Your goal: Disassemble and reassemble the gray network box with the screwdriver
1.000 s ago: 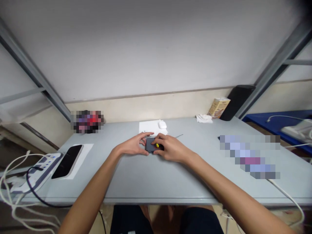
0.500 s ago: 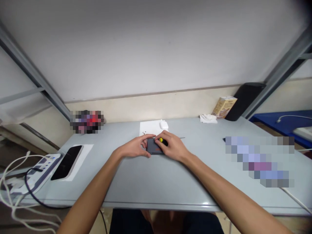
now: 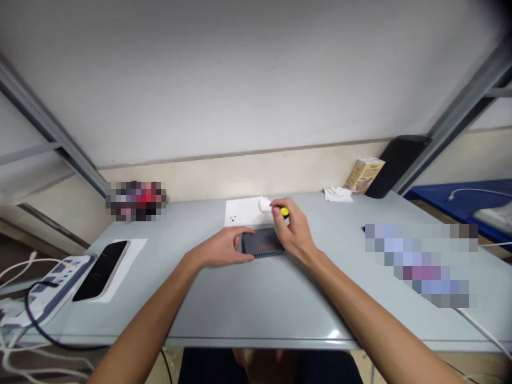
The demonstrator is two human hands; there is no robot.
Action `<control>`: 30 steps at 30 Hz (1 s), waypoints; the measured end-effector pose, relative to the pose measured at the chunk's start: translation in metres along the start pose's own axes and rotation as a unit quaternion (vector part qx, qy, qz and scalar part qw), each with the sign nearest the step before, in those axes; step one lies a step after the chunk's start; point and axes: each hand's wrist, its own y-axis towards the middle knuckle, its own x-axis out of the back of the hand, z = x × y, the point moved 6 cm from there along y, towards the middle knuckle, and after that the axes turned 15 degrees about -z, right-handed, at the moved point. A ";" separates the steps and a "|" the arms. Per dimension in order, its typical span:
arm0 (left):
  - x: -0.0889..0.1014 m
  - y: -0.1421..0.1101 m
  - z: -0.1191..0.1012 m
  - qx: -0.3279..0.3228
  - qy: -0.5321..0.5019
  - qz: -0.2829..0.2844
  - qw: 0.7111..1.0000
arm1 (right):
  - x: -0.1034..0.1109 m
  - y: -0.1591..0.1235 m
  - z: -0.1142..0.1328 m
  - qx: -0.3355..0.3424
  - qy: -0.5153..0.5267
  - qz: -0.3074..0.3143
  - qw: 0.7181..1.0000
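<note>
A flat dark grey device [image 3: 262,242] with a red mark on top lies on the grey table [image 3: 256,298]. My left hand [image 3: 224,248] grips its left end between thumb and fingers. My right hand [image 3: 291,230] is raised over the device's right end, fingers pinched round a small tool with a yellow cap [image 3: 284,212]. Just behind lie a white sheet of paper [image 3: 242,212] with tiny dark specks and a small white case [image 3: 264,205].
A black phone [image 3: 100,262] lies on a white sheet at the left, beside a power strip [image 3: 48,285] with cables. At the back right stand a small carton [image 3: 364,175], a crumpled tissue [image 3: 338,193] and a black cylinder [image 3: 396,160]. A blue surface [image 3: 460,200] lies further right.
My right hand has lifted the yellow-capped tool off the device and moved it back and up. More of the device's top now shows. My left hand stays on its left end.
</note>
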 end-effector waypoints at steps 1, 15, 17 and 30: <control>0.002 -0.001 0.001 0.006 0.005 0.003 1.000 | 0.009 0.005 -0.005 -0.017 -0.013 -0.043 0.999; 0.014 0.008 0.014 0.024 -0.012 -0.086 0.996 | -0.017 -0.012 -0.061 -0.261 0.058 0.039 0.963; 0.012 0.009 0.017 0.029 -0.025 -0.100 0.994 | -0.021 -0.015 -0.062 -0.267 0.057 0.060 0.960; 0.045 0.019 0.037 0.001 0.057 -0.336 0.940 | -0.023 -0.016 -0.065 -0.284 0.049 0.088 0.953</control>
